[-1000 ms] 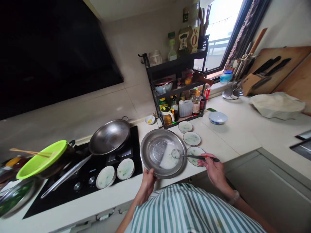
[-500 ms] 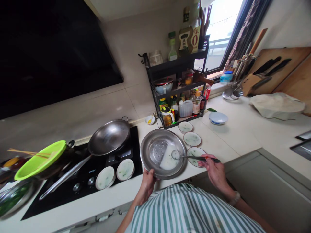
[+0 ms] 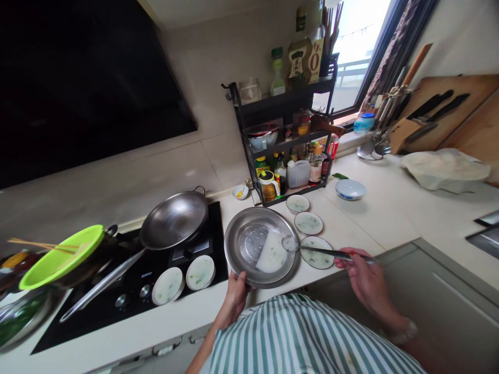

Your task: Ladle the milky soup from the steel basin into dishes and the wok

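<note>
My left hand (image 3: 236, 293) grips the near rim of a wide steel basin (image 3: 242, 228), which is tilted so that a pale, milky liquid with green flecks (image 3: 272, 254) pools on its right side. In my right hand (image 3: 364, 278) is the dark handle of a ladle (image 3: 289, 243); its bowl is over the basin's right part, close to the liquid. Beside the basin, three small bowls of similar liquid stand in a row: a far bowl (image 3: 298, 203), a middle bowl (image 3: 309, 223) and a near bowl (image 3: 317, 252) under the ladle handle.
Two more filled bowls, one (image 3: 168, 286) and another (image 3: 200, 272), sit on the black cooktop's edge near a steel wok (image 3: 174, 220). Left of it lies a green strainer (image 3: 64, 255) with chopsticks. Behind the basin is a spice rack (image 3: 286, 145). A white-blue bowl (image 3: 351, 189) stands right.
My right hand has moved right, drawing the ladle toward the basin's right rim. My left hand and the basin stay about where they were.
</note>
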`<state>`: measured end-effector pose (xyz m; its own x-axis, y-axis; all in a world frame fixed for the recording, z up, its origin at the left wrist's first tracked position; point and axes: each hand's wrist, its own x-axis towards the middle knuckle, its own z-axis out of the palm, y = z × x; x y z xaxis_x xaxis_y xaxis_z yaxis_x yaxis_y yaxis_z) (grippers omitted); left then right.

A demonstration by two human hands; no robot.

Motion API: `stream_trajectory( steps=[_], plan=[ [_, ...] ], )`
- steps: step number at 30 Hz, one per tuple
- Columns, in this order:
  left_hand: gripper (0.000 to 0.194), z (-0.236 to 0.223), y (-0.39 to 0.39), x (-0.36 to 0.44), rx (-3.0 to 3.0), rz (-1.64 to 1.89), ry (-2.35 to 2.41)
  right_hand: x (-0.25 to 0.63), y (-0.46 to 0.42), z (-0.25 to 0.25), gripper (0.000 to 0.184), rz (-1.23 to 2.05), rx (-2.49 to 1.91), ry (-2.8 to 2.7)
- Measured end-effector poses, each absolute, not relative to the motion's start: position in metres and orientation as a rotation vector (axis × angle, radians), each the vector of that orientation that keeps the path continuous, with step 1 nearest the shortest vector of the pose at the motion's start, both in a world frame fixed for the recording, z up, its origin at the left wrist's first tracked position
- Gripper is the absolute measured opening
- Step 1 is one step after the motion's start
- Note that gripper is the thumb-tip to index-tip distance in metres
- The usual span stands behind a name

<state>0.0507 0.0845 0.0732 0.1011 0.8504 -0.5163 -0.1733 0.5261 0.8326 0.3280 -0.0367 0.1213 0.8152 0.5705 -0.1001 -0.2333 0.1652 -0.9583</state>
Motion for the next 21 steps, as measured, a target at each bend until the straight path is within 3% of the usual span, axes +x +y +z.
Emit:
stream_trajectory(
  steps=[9, 14, 21],
  plan=[
    [0.025, 0.074, 0.086, 0.051, 0.710, 0.845, 1.248, 0.354, -0.088, 0.139, 0.022, 0.280, -1.737, -0.666],
    [0.025, 0.074, 0.086, 0.051, 0.716, 0.844, 1.248, 0.351, -0.097, 0.127, 0.022, 0.196, -1.565, -1.051],
    [0.025, 0.075, 0.085, 0.051, 0.716, 0.851, 1.232, 0.351, -0.098, 0.133, 0.018, 0.142, -1.670, -0.912]
  ],
)
